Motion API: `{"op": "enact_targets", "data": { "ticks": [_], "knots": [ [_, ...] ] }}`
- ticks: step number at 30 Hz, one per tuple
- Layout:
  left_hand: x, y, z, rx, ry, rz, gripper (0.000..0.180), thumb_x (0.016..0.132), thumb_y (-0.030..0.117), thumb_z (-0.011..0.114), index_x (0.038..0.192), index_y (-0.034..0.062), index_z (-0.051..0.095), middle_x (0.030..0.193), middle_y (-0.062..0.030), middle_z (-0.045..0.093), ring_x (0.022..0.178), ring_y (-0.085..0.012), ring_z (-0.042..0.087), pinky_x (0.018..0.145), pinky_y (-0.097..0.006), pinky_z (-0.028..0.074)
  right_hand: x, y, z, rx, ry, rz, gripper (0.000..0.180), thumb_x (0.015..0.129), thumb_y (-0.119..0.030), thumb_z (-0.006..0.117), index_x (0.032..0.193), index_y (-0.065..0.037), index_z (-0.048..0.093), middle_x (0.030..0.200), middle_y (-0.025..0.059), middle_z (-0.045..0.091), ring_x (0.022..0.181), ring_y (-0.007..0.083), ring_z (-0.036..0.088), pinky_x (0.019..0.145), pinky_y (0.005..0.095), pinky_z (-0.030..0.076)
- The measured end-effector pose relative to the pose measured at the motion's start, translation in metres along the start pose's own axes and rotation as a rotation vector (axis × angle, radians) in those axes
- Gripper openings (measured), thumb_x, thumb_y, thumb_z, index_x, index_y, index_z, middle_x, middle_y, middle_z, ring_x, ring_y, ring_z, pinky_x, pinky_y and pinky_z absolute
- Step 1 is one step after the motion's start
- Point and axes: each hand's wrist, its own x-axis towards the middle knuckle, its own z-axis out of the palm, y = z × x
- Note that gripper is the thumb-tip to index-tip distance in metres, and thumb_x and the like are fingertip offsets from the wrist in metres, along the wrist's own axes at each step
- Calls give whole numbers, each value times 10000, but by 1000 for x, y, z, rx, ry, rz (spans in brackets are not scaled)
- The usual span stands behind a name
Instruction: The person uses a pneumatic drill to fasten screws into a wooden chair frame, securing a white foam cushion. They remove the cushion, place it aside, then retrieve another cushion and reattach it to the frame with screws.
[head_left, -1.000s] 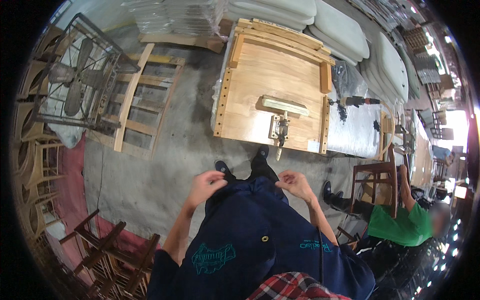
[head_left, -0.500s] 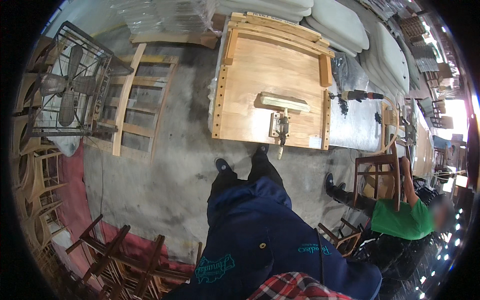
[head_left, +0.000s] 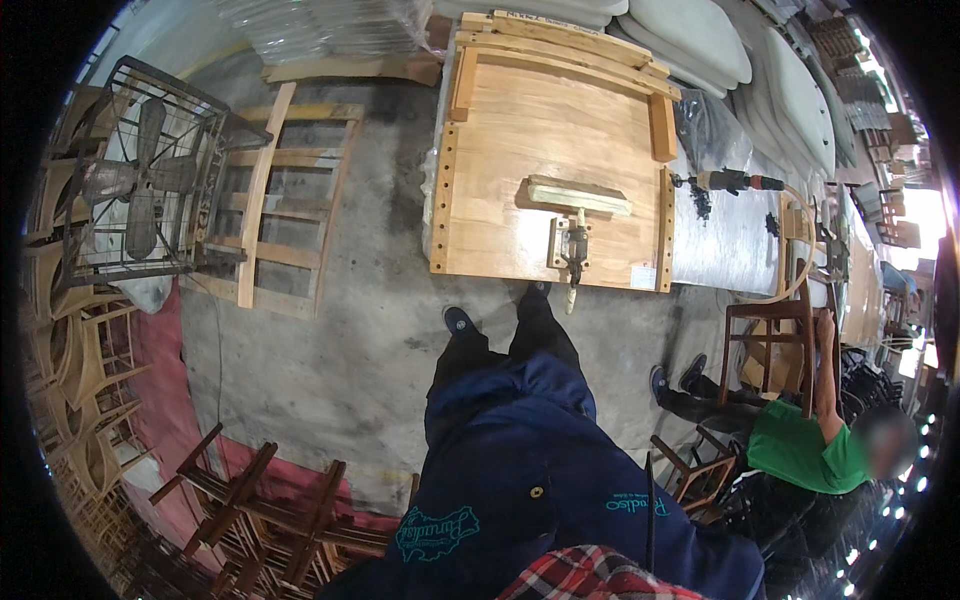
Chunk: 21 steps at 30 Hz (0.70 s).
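Neither of my hands is in view; only the front of my dark blue garment, my legs and my shoes show. Ahead of my feet lies a wide plywood board with wooden strips along its sides and far end. A toggle clamp is mounted near the board's front edge, its handle pointing toward me. Just beyond it, a padded wooden bar lies across the board at the clamp's far end. What my hands hold or touch cannot be seen.
Right of the board, a power tool with a hose rests on a plastic-covered surface. Farther right, a person in a green shirt holds a wooden chair frame. A caged fan and pallet stand left; chair frames are stacked behind.
The whole view has shifted slightly, so the board, fan and pallet appear farther right. The other person's feet have moved a little apart. My hands are out of view in both frames.
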Motion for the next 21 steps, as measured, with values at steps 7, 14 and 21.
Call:
{"op": "enact_targets", "data": {
  "ticks": [7, 14, 21],
  "knots": [
    [2, 4, -6, -6, 9, 2, 441, 1019, 333, 565, 1343, 34, 597, 1402, -136, 592, 1278, -252, 556, 1088, -390, 438, 2, -2, 8, 5, -12, 2, 280, 913, -191, 710, 1133, -17, 701, 856, 58, 732, 798, 178, 685, 747, 338, 536],
    [6, 5, -13, 19, -21, 7, 425, 1008, 336, 576, 1315, 45, 620, 1382, -137, 608, 1264, -264, 568, 1078, -396, 447, -5, 2, 13, 26, 3, 13, 295, 910, -171, 712, 1159, -16, 687, 876, 61, 734, 820, 181, 688, 764, 337, 538],
    [11, 2, -17, -9, -26, 11, 410, 998, 339, 588, 1287, 55, 643, 1361, -137, 624, 1249, -277, 580, 1069, -402, 456, -10, 3, 16, 18, 4, 22, 313, 906, -152, 713, 1186, -16, 674, 896, 64, 735, 841, 184, 691, 780, 337, 540]
  ]
}}
